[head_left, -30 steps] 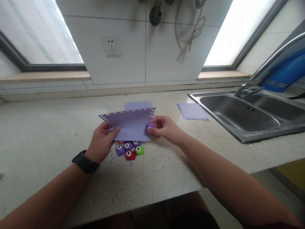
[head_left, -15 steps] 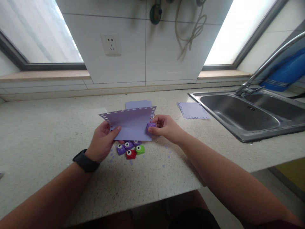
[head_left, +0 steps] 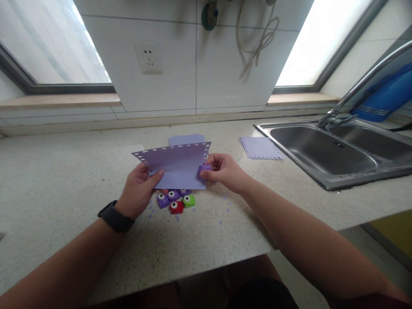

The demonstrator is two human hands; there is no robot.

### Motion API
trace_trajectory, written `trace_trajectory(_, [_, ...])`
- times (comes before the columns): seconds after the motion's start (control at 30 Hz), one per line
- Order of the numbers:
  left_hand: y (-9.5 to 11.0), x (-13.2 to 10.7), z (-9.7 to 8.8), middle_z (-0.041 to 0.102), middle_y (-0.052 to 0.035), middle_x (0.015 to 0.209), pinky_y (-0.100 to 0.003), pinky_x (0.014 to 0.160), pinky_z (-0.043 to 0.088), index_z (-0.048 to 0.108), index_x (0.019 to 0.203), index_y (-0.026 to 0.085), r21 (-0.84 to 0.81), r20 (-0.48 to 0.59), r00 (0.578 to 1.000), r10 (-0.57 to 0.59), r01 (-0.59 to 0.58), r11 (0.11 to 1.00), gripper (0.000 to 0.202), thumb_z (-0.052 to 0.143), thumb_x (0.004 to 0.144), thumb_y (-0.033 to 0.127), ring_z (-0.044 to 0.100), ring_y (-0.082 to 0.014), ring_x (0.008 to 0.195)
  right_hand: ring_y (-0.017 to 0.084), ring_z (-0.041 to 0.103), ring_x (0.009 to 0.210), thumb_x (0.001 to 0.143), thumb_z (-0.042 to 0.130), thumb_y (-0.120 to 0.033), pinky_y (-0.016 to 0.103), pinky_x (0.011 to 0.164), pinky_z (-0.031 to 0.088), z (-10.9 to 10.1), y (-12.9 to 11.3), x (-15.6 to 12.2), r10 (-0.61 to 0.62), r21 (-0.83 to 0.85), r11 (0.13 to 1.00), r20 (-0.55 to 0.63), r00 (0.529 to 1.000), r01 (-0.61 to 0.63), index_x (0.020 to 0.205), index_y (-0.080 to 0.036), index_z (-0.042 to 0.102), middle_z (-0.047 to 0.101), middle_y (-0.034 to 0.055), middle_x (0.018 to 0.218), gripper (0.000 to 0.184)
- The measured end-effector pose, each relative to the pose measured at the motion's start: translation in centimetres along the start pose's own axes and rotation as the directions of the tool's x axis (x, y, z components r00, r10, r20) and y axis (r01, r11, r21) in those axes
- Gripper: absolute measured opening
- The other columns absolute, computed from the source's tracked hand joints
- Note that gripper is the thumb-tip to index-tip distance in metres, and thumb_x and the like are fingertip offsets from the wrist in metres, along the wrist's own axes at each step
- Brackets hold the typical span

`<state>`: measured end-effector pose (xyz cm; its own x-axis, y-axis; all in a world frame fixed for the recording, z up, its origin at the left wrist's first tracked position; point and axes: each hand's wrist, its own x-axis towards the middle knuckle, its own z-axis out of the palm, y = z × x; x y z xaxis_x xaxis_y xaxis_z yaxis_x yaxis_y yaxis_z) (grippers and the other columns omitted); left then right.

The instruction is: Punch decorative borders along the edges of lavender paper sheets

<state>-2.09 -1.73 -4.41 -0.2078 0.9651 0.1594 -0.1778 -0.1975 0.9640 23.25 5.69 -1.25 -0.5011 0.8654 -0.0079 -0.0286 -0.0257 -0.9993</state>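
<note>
A purple sheet of paper is held up above the counter, with small punched shapes along its far edge and parts of both sides. My left hand grips its left side, thumb on top. On the right edge of the sheet sits a purple craft punch, pinched between the thumb and fingers of my right hand. Below the sheet, several more punches lie grouped: a red punch, a green punch and purple punches, some partly hidden by the paper.
Small purple paper bits are scattered on the speckled counter. A stack of purple sheets lies behind the held one. Punched sheets lie beside the metal sink with its faucet.
Both hands keep their hold on the paper and punch. The sheet's left corner has shifted very slightly left; the whole view has moved a little.
</note>
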Motion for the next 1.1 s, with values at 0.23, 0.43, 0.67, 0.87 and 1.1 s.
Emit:
trace_trajectory(0.23, [0.05, -0.05, 0.03, 0.071, -0.0032, 0.093, -0.029, 0.045, 0.061, 0.069, 0.097, 0.017, 0.030, -0.022, 1.000, -0.005, 0.006, 1.000, 0.034, 0.091, 0.074, 0.032, 0.067, -0.0159, 0.059, 0.011, 0.059, 0.066, 0.057, 0.093, -0.029, 0.027, 0.062, 0.045, 0.16, -0.12, -0.15, 0.000, 0.008, 1.000, 0.006, 1.000, 0.000, 0.074, -0.020, 0.058, 0.067, -0.0015, 0.074, 0.040])
trace_trajectory(0.43, [0.22, -0.11, 0.14, 0.072, -0.0032, 0.096, -0.028, 0.044, 0.062, 0.069, 0.102, 0.018, 0.012, 0.006, 1.000, 0.003, -0.003, 1.000, 0.036, 0.090, 0.076, 0.031, 0.066, -0.0144, 0.058, 0.010, 0.056, 0.063, 0.057, 0.093, -0.031, 0.027, 0.061, 0.043, 0.09, 0.04, -0.05, -0.012, -0.005, 1.000, 0.001, 1.000, 0.012, 0.073, -0.020, 0.057, 0.064, -0.0027, 0.070, 0.041])
trace_trajectory(0.67, [0.27, -0.08, 0.27, 0.071, -0.0037, 0.095, -0.029, 0.044, 0.062, 0.068, 0.099, 0.017, 0.014, -0.009, 1.000, 0.004, -0.004, 1.000, 0.038, 0.091, 0.073, 0.032, 0.067, -0.0149, 0.058, 0.011, 0.056, 0.064, 0.058, 0.093, -0.032, 0.028, 0.061, 0.044, -0.02, 0.25, 0.00, -0.014, -0.019, 1.000, 0.010, 1.000, 0.014, 0.077, -0.020, 0.058, 0.063, -0.0028, 0.071, 0.042])
trace_trajectory(0.87, [0.15, -0.06, 0.17, 0.071, -0.0025, 0.092, -0.029, 0.044, 0.062, 0.068, 0.099, 0.018, 0.013, -0.003, 1.000, -0.002, 0.002, 1.000, 0.036, 0.090, 0.075, 0.032, 0.067, -0.0151, 0.057, 0.010, 0.053, 0.061, 0.056, 0.092, -0.029, 0.027, 0.060, 0.042, 0.09, 0.04, -0.09, -0.025, -0.013, 1.000, 0.011, 1.000, 0.025, 0.073, -0.020, 0.058, 0.061, -0.0039, 0.068, 0.040])
trace_trajectory(1.1, [0.18, -0.12, 0.15, 0.072, -0.0025, 0.092, -0.029, 0.044, 0.062, 0.068, 0.098, 0.018, 0.030, 0.004, 1.000, -0.007, 0.007, 1.000, 0.036, 0.091, 0.075, 0.032, 0.067, -0.0152, 0.055, 0.010, 0.051, 0.061, 0.056, 0.091, -0.030, 0.027, 0.058, 0.038, 0.22, 0.03, -0.25, -0.037, -0.050, 0.998, -0.015, 0.999, 0.036, 0.071, -0.021, 0.055, 0.060, -0.0047, 0.067, 0.040])
